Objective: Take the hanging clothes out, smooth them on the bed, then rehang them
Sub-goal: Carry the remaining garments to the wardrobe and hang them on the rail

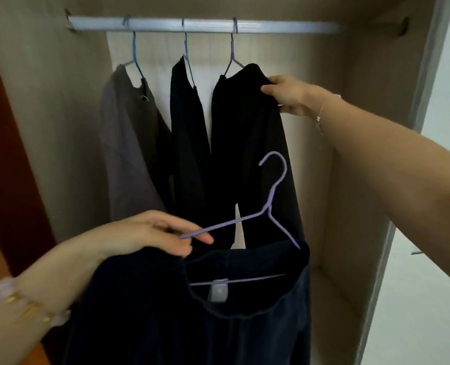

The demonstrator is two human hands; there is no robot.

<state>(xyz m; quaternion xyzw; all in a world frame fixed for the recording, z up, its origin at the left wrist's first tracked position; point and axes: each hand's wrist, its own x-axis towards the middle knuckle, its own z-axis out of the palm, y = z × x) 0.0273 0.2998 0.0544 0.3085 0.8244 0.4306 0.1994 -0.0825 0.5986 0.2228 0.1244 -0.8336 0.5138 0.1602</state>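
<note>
Left hand: you pinch the purple hanger, which carries the navy garment, low in front of you.
Right hand: you grip the top edge of the black garment.
Key relation: that garment hangs straight down from the rail, its hook up-left of your right hand, the nearer one.
Next, likely: lift the hook clear.

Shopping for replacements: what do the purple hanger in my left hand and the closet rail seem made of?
The purple hanger looks like thin wire under a matte plastic or rubbery coating: slim, evenly bent, no shine. The rail looks like brushed aluminium or similar metal: pale silvery, lengthwise ridges, soft sheen.
</note>
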